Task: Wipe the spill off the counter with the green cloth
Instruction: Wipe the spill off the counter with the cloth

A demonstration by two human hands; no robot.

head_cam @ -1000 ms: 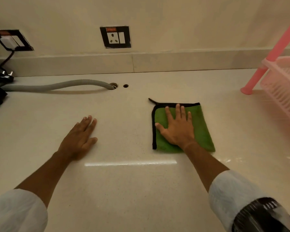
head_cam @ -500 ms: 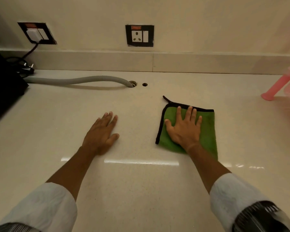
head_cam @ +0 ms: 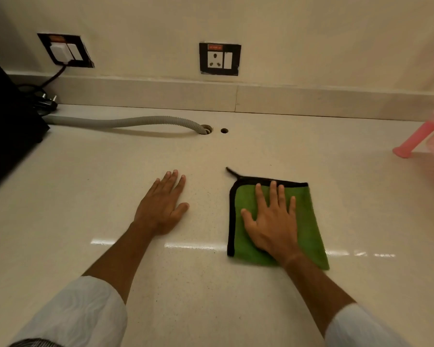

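Observation:
The green cloth (head_cam: 308, 221), folded and edged in black, lies flat on the cream counter (head_cam: 236, 309) right of centre. My right hand (head_cam: 273, 224) presses down on it with the palm flat and the fingers spread, gripping nothing. My left hand (head_cam: 163, 206) rests flat on the bare counter a little to the cloth's left, fingers together. Glossy broken streaks (head_cam: 361, 254) show on the counter just right of the cloth; I cannot tell whether they are liquid or light.
A grey corrugated hose (head_cam: 125, 121) runs into a hole (head_cam: 206, 128) at the back, beside a smaller hole (head_cam: 224, 130). A black appliance (head_cam: 8, 136) stands at the left, a pink rack (head_cam: 421, 141) at the right. Two wall sockets (head_cam: 219, 58) sit above the backsplash.
My right hand has slid the cloth leftward and toward me across the counter. My left hand stays flat in about the same spot. My head has turned left.

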